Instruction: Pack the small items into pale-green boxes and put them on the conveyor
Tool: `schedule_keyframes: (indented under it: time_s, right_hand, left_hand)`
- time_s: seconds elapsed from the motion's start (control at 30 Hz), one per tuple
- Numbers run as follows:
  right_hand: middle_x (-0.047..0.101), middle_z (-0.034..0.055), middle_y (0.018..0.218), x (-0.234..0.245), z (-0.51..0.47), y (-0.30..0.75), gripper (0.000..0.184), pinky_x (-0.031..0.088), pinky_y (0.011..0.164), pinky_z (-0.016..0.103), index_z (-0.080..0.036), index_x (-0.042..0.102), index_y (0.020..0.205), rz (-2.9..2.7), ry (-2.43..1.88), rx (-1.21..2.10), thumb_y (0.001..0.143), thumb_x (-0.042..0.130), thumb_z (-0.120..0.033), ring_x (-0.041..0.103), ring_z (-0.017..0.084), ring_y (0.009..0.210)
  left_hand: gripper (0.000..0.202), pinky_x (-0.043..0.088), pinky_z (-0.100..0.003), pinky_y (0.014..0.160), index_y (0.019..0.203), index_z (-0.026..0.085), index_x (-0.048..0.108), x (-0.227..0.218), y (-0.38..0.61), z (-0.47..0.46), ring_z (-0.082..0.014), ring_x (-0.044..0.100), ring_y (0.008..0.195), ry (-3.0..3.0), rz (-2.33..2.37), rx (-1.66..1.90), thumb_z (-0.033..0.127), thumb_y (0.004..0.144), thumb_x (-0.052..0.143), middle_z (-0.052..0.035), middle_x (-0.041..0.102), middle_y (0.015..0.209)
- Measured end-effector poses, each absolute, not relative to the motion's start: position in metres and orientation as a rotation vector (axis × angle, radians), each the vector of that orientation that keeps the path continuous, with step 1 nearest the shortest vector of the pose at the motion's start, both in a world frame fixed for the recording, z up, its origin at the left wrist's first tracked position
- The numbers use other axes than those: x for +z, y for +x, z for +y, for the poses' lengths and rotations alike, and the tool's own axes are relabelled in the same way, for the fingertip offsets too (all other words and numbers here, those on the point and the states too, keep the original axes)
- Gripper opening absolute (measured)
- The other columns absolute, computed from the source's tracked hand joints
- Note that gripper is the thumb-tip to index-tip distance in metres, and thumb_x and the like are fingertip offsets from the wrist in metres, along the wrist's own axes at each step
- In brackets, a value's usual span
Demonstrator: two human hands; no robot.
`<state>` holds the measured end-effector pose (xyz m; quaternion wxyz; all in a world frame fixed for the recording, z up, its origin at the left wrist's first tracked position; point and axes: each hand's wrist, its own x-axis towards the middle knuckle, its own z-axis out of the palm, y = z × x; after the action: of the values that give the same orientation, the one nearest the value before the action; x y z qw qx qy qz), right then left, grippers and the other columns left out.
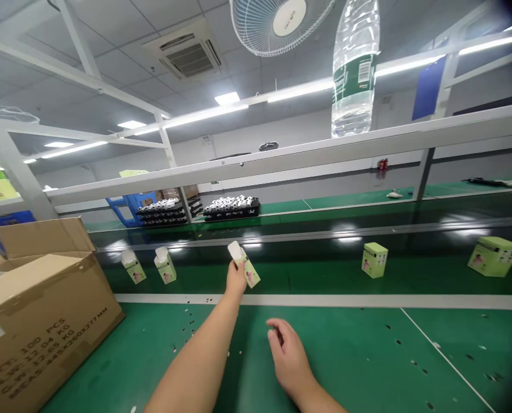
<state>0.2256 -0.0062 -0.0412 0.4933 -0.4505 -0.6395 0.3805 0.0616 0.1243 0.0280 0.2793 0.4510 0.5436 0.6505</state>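
Observation:
My left hand point(236, 279) is stretched forward and closed around a small light-green box point(250, 273) with its white top flap raised. The box is tilted over the near part of the dark conveyor belt point(311, 275). My right hand point(287, 351) is above the green table, fingers curled with a gap between thumb and forefinger and nothing between them. To the left on the belt are two similar boxes with raised flaps, one light-green box point(165, 269) and another green box point(134, 271). On the right are a closed green box point(374, 260) and a larger-looking green box point(495, 256).
A large open cardboard carton point(58, 321) fills the left side of the green table point(346, 344). Small dark and white scraps lie on the tabletop. Across the belt, black trays point(232, 209) hold white-and-black items. A water bottle point(355, 74) stands on the overhead rail point(282, 158).

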Motion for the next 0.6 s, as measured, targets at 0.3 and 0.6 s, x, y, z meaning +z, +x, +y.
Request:
schedule_keyframes:
  time_s: [0.3,0.6]
  right_hand:
    - [0.056,0.0070,0.135,-0.039,-0.001,0.225,0.060,0.049,0.100,0.037,-0.024,0.052,0.131,-1.038,-0.890,1.317,0.092,0.029,-0.065,0.055,0.023,0.123]
    - [0.062,0.0077,0.126,-0.016,-0.025,0.226,0.061,0.039,0.107,0.039,-0.021,0.059,0.124,-1.138,-0.831,1.312,0.090,0.037,-0.067,0.054,0.025,0.121]
  left_hand:
    - [0.057,0.052,-0.032,0.084,0.135,0.025,0.045,-0.006,0.120,-0.018,-0.0227,0.064,0.102,1.059,1.029,1.500,0.052,0.086,0.056,-0.0111,0.063,0.119]
    - [0.059,0.049,-0.032,0.076,0.125,0.021,0.048,-0.004,0.121,-0.036,-0.0209,0.062,0.089,1.373,1.287,1.426,0.066,0.089,0.037,-0.0086,0.064,0.105]
